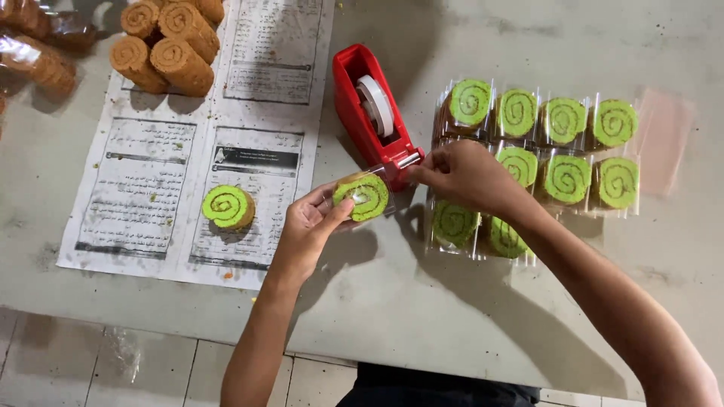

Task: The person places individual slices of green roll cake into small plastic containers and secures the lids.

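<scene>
Left hand (305, 226) grips a green swirl cake slice (363, 196) in clear wrap, right at the red tape dispenser (372, 105)'s cutter end. Right hand (460, 175) pinches the wrap's edge there – tape could wrinkle or the loose wrap slip (my guess). Wrapped green slices (554, 147) sit right of the dispenser, printed paper sheets (188, 143) left.

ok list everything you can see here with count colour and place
wrapped green roll slice: one, green swirl in clear wrap, held at centre
tape dispenser: one, red, centre of table
wrapped green slices: about ten, green in clear wrap, rows at right
unwrapped green slice: one, green, on the paper
brown roll slices: about five, brown, top left on the paper
bagged brown rolls: a few, brown, far top left
printed paper: one sheet, white, left of table
table: one, grey
left hand: holds the wrapped slice
right hand: at the dispenser's cutter, pinching the wrap
</scene>
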